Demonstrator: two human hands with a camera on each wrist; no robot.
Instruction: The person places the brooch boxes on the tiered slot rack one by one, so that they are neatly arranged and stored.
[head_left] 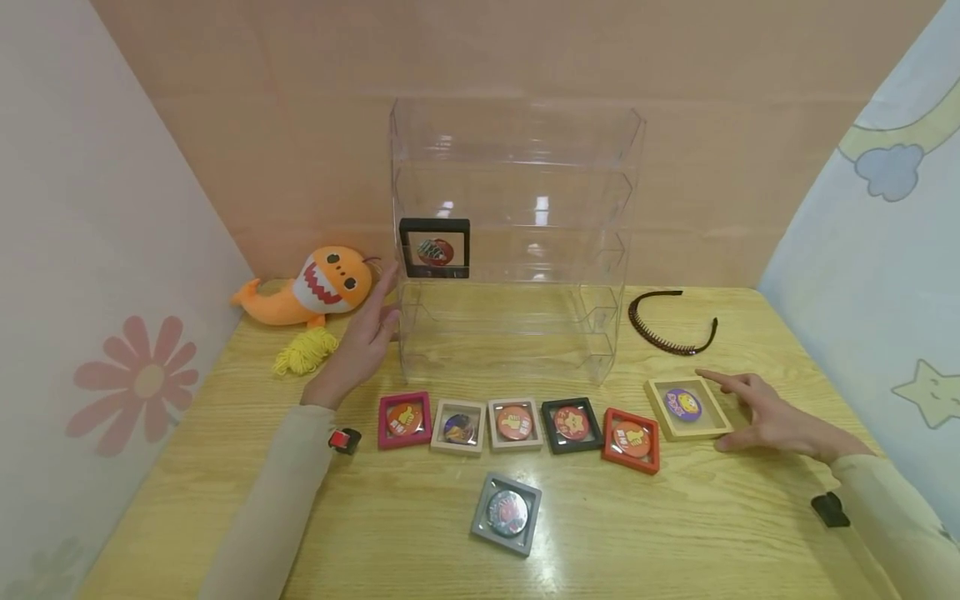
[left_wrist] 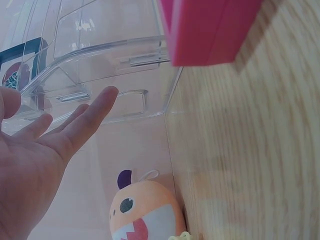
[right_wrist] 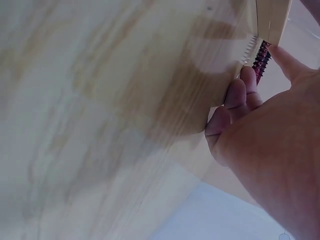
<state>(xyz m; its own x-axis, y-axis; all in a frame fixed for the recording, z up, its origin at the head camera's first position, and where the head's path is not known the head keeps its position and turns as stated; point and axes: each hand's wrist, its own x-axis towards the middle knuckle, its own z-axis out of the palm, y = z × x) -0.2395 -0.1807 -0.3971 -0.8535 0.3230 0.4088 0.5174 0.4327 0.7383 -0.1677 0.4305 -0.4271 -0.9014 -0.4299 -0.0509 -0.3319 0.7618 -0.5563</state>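
My left hand [head_left: 365, 337] is at the left side of a clear tiered display rack [head_left: 517, 321], fingers extended along its side wall. A black square display frame [head_left: 435, 272] with a round badge stands on a tier at the rack's left. My right hand [head_left: 768, 417] is at the right edge of a yellow frame [head_left: 660, 396] with a purple badge, lying on the table. Its index finger reaches the far corner and its thumb is by the near corner. In the right wrist view, the other fingers [right_wrist: 235, 95] are bent close to the tabletop.
Left of the yellow frame, red [head_left: 609, 454], black [head_left: 551, 417], two cream and magenta [head_left: 384, 425] frames form a row before the rack. A grey frame [head_left: 483, 512] lies nearer. An orange plush shark [head_left: 281, 308] and yellow yarn [head_left: 306, 350] lie left, a dark headband [head_left: 660, 340] right.
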